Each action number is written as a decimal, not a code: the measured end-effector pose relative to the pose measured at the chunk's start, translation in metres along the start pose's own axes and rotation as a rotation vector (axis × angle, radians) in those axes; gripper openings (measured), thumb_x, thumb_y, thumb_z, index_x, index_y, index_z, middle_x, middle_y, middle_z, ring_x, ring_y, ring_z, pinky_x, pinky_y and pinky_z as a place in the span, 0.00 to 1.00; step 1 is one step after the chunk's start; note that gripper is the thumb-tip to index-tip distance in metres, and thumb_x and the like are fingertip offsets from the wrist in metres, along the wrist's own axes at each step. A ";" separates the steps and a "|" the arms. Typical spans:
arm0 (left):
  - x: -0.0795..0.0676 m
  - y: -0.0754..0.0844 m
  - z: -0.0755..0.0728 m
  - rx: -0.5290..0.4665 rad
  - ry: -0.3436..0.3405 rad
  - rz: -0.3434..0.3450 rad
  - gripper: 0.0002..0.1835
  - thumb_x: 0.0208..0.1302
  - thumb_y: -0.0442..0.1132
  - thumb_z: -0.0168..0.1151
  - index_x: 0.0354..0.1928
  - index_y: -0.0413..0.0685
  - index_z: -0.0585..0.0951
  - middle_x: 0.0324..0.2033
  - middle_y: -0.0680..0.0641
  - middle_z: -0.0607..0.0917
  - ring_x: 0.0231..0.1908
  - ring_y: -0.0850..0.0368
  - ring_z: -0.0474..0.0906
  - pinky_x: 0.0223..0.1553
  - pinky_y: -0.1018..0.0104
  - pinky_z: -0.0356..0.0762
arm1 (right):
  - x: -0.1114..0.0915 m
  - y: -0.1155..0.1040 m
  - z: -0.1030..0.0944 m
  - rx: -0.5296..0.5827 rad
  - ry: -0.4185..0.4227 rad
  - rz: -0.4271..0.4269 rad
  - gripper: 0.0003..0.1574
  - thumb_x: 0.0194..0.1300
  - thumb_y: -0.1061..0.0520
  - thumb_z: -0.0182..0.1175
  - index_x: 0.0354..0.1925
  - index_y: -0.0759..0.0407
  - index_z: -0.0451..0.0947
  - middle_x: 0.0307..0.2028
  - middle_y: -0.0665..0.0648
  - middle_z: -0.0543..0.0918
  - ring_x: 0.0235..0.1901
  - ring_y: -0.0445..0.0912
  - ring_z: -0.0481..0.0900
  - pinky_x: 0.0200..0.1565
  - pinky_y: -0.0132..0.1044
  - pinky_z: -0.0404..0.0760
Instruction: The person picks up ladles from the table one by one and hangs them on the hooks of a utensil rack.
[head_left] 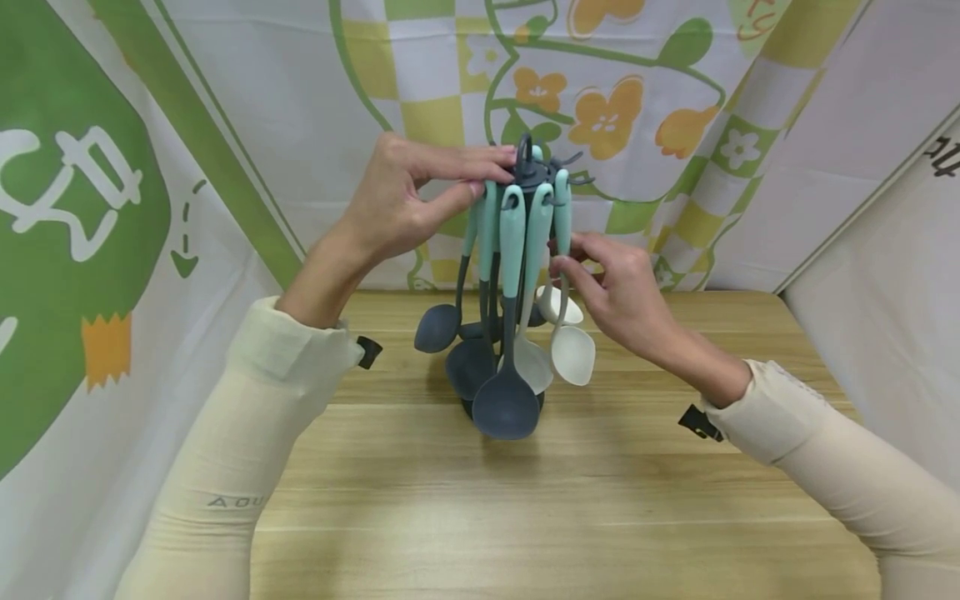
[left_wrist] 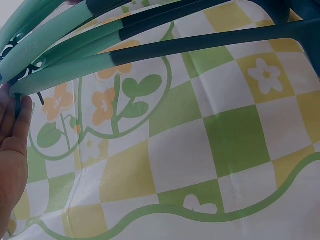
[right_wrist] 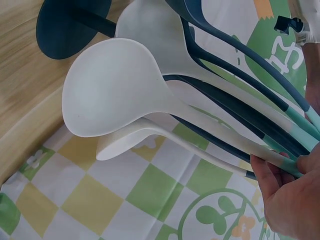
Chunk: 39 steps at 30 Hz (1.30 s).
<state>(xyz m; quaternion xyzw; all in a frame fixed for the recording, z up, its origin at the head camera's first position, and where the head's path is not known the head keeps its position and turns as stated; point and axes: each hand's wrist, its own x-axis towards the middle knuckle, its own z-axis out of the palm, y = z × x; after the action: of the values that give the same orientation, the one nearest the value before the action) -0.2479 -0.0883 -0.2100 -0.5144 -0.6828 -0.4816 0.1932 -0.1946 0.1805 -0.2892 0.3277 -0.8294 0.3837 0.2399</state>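
Note:
In the head view a dark utensil rack (head_left: 534,173) stands on the table, hung with kitchen utensils with mint-green handles. My left hand (head_left: 420,187) is at its top, fingers stretched over the hub and thumb by a handle end; it pinches the rack there. On the rack's right side my right hand (head_left: 622,287) pinches the handle of a white spoon (head_left: 573,355) between thumb and fingers. The right wrist view shows this spoon's wide bowl (right_wrist: 112,87) close up. A dark ladle (head_left: 506,406) hangs at the front.
More dark utensils, such as a dark spoon (head_left: 437,328), hang at the left of the rack. Another white spoon (head_left: 561,305) hangs behind. The wooden table (head_left: 600,517) meets a patterned curtain (head_left: 427,75) at the back, with printed cloth walls on both sides.

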 end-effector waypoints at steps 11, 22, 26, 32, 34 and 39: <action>-0.002 0.003 -0.001 0.061 -0.002 0.033 0.13 0.66 0.22 0.62 0.47 0.35 0.91 0.55 0.40 0.89 0.61 0.48 0.85 0.67 0.57 0.79 | 0.000 -0.002 -0.003 0.003 -0.024 0.015 0.12 0.72 0.66 0.66 0.52 0.71 0.85 0.41 0.61 0.90 0.40 0.48 0.89 0.40 0.23 0.86; -0.002 0.012 0.000 0.197 -0.034 0.007 0.14 0.70 0.27 0.63 0.54 0.39 0.89 0.60 0.41 0.86 0.66 0.48 0.81 0.72 0.61 0.73 | -0.014 0.007 -0.016 -0.090 -0.044 0.007 0.14 0.74 0.65 0.65 0.55 0.66 0.85 0.46 0.60 0.90 0.44 0.49 0.89 0.40 0.39 0.90; -0.008 0.016 -0.004 0.263 -0.018 0.057 0.16 0.71 0.31 0.64 0.58 0.38 0.87 0.62 0.40 0.84 0.67 0.46 0.80 0.73 0.59 0.71 | -0.022 0.014 -0.021 -0.119 -0.066 0.010 0.14 0.75 0.65 0.63 0.57 0.67 0.84 0.47 0.62 0.90 0.45 0.53 0.90 0.42 0.45 0.91; -0.030 0.017 -0.018 0.406 0.014 0.025 0.21 0.73 0.39 0.62 0.64 0.38 0.83 0.67 0.39 0.81 0.71 0.44 0.75 0.79 0.55 0.61 | -0.036 0.032 -0.029 -0.295 -0.114 -0.009 0.21 0.75 0.61 0.65 0.62 0.69 0.80 0.56 0.67 0.86 0.50 0.61 0.88 0.47 0.56 0.88; -0.040 0.016 -0.023 0.459 -0.006 -0.053 0.23 0.74 0.42 0.62 0.66 0.40 0.82 0.71 0.41 0.77 0.75 0.45 0.70 0.81 0.55 0.55 | -0.040 0.038 -0.031 -0.366 -0.141 0.000 0.24 0.75 0.59 0.65 0.64 0.68 0.79 0.59 0.68 0.85 0.54 0.63 0.85 0.50 0.60 0.86; -0.066 0.010 -0.033 0.596 -0.091 -0.221 0.27 0.74 0.43 0.63 0.72 0.43 0.78 0.77 0.42 0.70 0.80 0.42 0.59 0.83 0.48 0.47 | -0.053 0.052 -0.035 -0.480 -0.252 0.068 0.32 0.76 0.52 0.64 0.70 0.67 0.74 0.66 0.69 0.79 0.64 0.66 0.78 0.60 0.65 0.79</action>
<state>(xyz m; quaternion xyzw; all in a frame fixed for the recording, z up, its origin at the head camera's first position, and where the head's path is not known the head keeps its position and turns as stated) -0.2206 -0.1502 -0.2406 -0.3791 -0.8534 -0.2548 0.2511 -0.1917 0.2522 -0.3278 0.2787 -0.9303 0.1404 0.1928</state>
